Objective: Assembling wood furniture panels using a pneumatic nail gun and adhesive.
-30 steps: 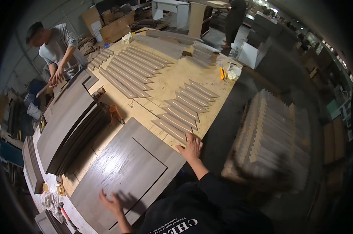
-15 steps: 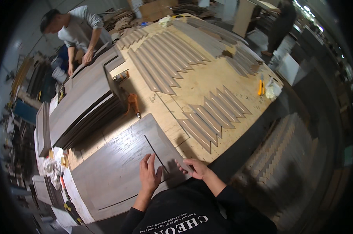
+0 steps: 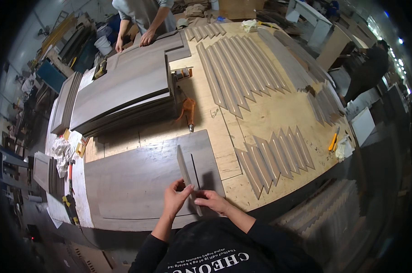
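- Nearest to the person, both hands hold one narrow grey wood strip (image 3: 186, 175) above the near edge of the bench (image 3: 269, 118).
- The left hand (image 3: 175, 199) pinches the strip from the left side, fingers closed on its near part; the right hand (image 3: 213, 200) grips the near end of the strip, fingers closed around it.
- The strip is tilted on its edge and points away from the person, over a large grey panel (image 3: 137, 182) that lies flat at the near left corner of the bench. Whether the far end of the strip touches the panel, I cannot tell.
- I judge the step in hand is to lay this strip on the panel, just beside a thin dark line (image 3: 194, 170) on it. The next move calls for lowering the strip flat and keeping it parallel with that line, with both hands steady.
- To the right, near the near edge, lies a row of pointed slats (image 3: 274, 157).
- Toward the middle, an orange tool (image 3: 188, 111) lies beside a stack of grey panels (image 3: 124, 93).
- Farther, a bigger row of pointed slats (image 3: 242, 70) lies.
- At the far edge, another person's hands (image 3: 146, 38) rest on the stack.
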Available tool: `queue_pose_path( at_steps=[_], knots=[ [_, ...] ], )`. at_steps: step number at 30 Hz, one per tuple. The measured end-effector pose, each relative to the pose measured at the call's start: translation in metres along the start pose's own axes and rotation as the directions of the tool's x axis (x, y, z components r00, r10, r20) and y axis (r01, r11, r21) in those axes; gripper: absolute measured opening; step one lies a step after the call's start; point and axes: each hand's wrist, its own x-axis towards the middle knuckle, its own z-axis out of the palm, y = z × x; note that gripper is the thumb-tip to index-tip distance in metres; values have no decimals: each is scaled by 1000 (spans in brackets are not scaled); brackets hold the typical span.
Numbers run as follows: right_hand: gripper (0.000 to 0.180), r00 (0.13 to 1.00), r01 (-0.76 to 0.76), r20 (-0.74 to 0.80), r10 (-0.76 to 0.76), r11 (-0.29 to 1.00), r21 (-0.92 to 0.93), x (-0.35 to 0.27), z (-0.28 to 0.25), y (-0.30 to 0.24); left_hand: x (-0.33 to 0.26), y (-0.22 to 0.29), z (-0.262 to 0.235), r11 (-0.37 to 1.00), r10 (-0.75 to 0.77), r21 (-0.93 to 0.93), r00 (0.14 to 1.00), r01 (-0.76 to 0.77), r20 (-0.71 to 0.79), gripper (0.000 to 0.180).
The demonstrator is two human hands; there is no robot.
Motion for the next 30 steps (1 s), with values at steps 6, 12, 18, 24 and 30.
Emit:
queue_pose_path(
  at_steps=[6, 12, 18, 24, 30],
  knots=[
    [39, 883, -30, -412, -226, 847, -530, 20, -21, -20, 2, 17, 10, 882, -40, 456, 982, 121, -184, 43],
    [35, 848, -24, -430, -311, 787, -616, 47, -24, -25, 8, -11, 35, 682, 159, 730, 966, 40, -202, 58],
    [30, 851, -25, -406, -333, 747, -664, 57, -23, -27, 12, -11, 42, 643, 126, 763, 975, 60, -183, 72],
    [28, 844, -166, -462, -273, 686, -709, 55, -17, -31, 9, -15, 42, 573, 125, 819, 982, 43, -139, 72],
    [29, 837, -158, -473, -276, 705, -691, 52, -16, -29, 8, -17, 44, 556, 164, 830, 984, -32, -72, 75]
  ],
)
